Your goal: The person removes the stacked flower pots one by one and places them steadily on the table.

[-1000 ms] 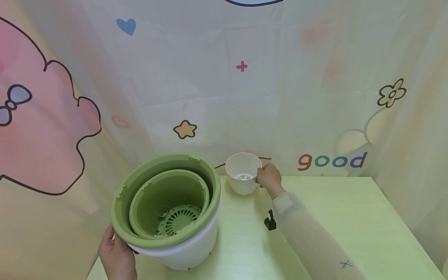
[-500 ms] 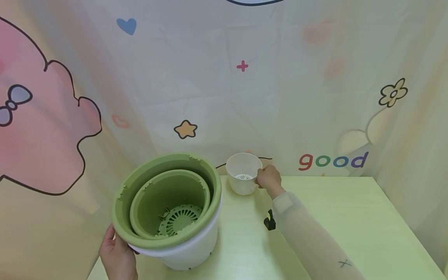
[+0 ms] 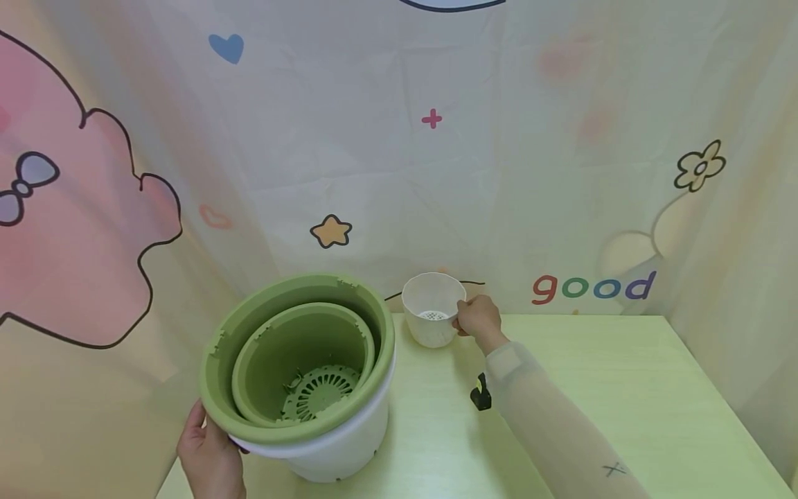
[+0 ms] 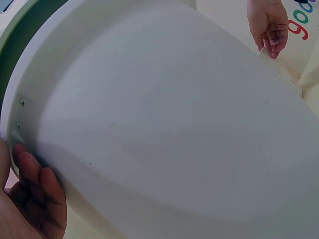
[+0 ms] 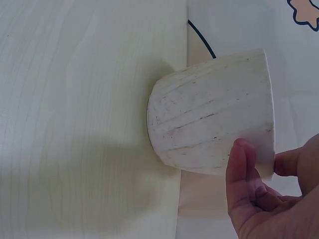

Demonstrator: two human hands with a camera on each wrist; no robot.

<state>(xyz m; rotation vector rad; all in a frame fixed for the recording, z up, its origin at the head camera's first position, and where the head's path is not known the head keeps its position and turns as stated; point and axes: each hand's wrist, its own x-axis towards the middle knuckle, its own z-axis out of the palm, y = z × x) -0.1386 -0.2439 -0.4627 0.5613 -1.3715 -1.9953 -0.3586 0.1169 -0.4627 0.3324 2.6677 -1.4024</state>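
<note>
Head view shows the small white pot (image 3: 430, 327) near the back edge of the counter (image 3: 630, 388), to the right of the large white pot (image 3: 349, 440) and apart from it, almost exactly where it was a second ago; both hands and the other pots match that earlier frame too. It is round and tapered, wider at the thin rim than at the base, with small holes dotted across its floor. Seen from the right wrist, its smooth wall is marked with slanting dark scuffs and specks; whether the base touches the counter cannot be told.

The right hand (image 3: 480, 319) pinches this pot's rim, the thumb at the edge and the fingers against the outer wall. The left hand (image 3: 212, 457) grips the large pot at its near left side, fingers curled beneath the rim.

That pot has a matte, plain white body and a broad green liner (image 3: 219, 378) with small notches round the rim. Inside sits a smaller green pot (image 3: 299, 339), its floor cut with radiating slots.

Farther out, a small black object (image 3: 481, 396) with a touch of yellow lies beside the pale sleeve (image 3: 561, 423). The counter has light wood grain, and behind it hangs a creased, cartoon-printed curtain (image 3: 461, 180)
</note>
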